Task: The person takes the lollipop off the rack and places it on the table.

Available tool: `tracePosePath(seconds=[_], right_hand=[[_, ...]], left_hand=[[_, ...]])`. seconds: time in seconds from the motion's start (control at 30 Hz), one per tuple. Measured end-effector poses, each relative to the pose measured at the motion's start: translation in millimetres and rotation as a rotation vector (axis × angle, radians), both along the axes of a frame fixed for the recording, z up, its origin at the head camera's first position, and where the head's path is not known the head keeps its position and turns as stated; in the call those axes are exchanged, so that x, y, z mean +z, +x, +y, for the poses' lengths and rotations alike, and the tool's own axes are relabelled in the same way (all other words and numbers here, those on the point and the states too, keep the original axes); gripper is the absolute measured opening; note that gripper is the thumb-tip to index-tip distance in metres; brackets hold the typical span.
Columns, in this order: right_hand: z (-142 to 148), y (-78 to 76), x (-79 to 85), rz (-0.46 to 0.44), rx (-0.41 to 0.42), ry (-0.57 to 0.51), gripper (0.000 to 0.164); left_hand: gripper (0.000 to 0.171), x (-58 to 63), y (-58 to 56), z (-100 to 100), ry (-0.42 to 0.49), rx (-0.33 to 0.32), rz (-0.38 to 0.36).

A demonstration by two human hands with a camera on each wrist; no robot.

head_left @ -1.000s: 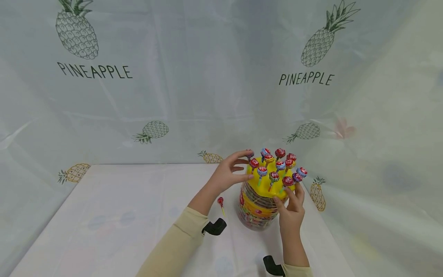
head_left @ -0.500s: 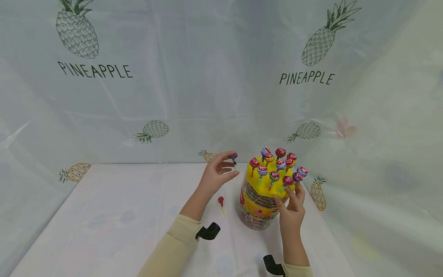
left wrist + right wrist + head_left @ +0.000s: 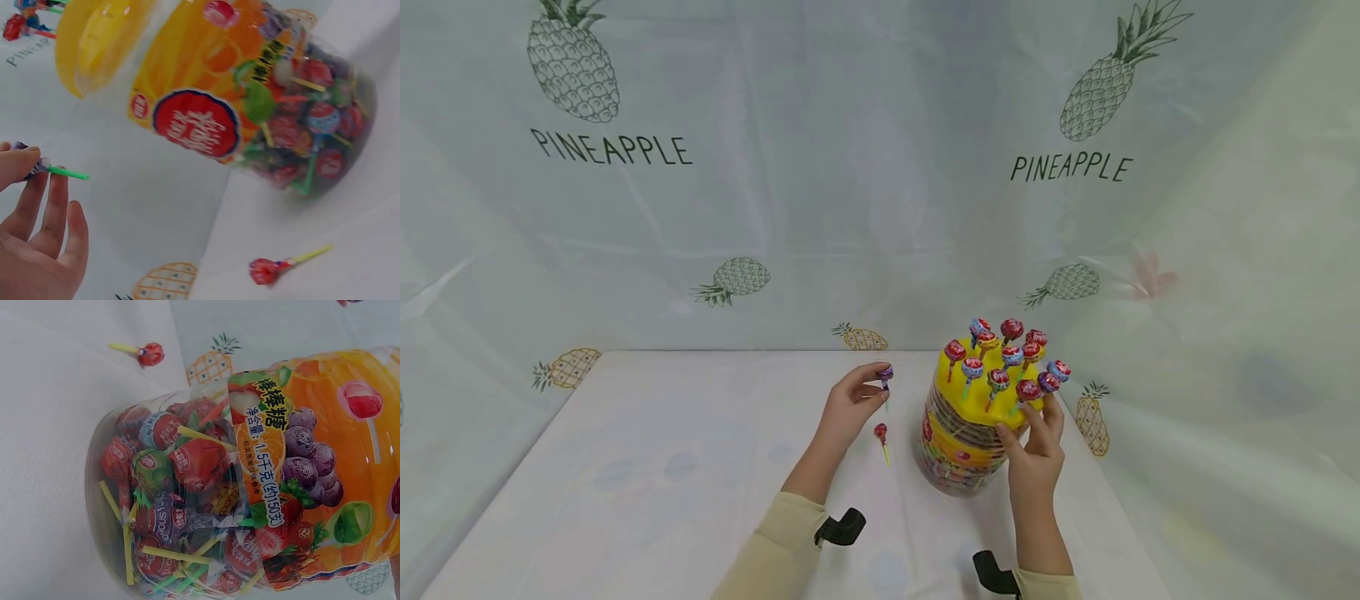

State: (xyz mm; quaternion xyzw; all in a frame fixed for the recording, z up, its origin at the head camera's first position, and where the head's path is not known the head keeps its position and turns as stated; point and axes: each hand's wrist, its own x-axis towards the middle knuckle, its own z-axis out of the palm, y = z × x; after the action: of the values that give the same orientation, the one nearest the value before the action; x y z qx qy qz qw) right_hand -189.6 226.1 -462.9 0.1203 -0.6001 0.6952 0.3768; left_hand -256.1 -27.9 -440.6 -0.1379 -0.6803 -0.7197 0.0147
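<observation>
My left hand [image 3: 847, 410] pinches a purple-wrapped lollipop [image 3: 886, 374] by its head, and its green stick [image 3: 70, 173] points away from the fingers. Just below that hand, a red lollipop [image 3: 881, 432] with a yellow stick lies on the white table. To the right stands a clear plastic jar [image 3: 169, 487] full of wrapped lollipops, with an orange label and a yellow lid [image 3: 958, 403]. Several lollipops stand upright in the lid. My right hand [image 3: 1036, 446] grips the lid's near right edge, thumb at the front and fingers round the side.
The white-covered table [image 3: 685, 467] ends at a hanging grey-white curtain [image 3: 865, 167] printed with pineapples. Black wrist mounts sit on both forearms, the left mount [image 3: 842, 527] close over the table.
The left hand has drawn the purple lollipop away from the lid, moving left and then down toward the lollipop on the table. The right hand stays at the lid.
</observation>
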Motion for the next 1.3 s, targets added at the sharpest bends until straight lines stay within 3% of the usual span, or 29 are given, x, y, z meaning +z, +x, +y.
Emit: tracePosePath(seconds=[0.2, 0.33, 0.63, 0.9, 1.03, 1.2, 1.3], right_hand=[[-0.3, -1.4, 0.7, 0.030, 0.010, -0.006, 0.034], [0.4, -2.6, -0.4, 0.029, 0.009, -0.005, 0.034], [2.0, -3.7, -3.1, 0.001, -0.004, 0.003, 0.034], [2.6, -4.5, -2.3, 0.024, 0.003, 0.010, 0.035], [2.6, -3.4, -2.0, 0.013, 0.001, 0.006, 0.034], [2.3, -2.5, -2.6, 0.006, -0.001, 0.008, 0.034], [2.3, -2.5, -3.7, 0.013, 0.002, 0.008, 0.034]], left_hand=[[0.039, -27.9, 2.8, -1.3, -0.018, 0.076, -0.026], [0.040, -47.9, 0.8, -2.0, -0.010, 0.093, -0.066], [0.049, -87.0, -5.0, -8.9, -0.081, 0.135, -0.209], [0.057, -107.5, -7.5, -10.2, -0.200, 0.161, -0.275], [0.059, -113.3, -8.2, -9.2, -0.247, 0.149, -0.273], [0.059, -117.5, -8.7, -8.0, -0.329, 0.147, -0.232], [0.059, -119.3, -9.3, -8.2, -0.401, 0.157, -0.171]])
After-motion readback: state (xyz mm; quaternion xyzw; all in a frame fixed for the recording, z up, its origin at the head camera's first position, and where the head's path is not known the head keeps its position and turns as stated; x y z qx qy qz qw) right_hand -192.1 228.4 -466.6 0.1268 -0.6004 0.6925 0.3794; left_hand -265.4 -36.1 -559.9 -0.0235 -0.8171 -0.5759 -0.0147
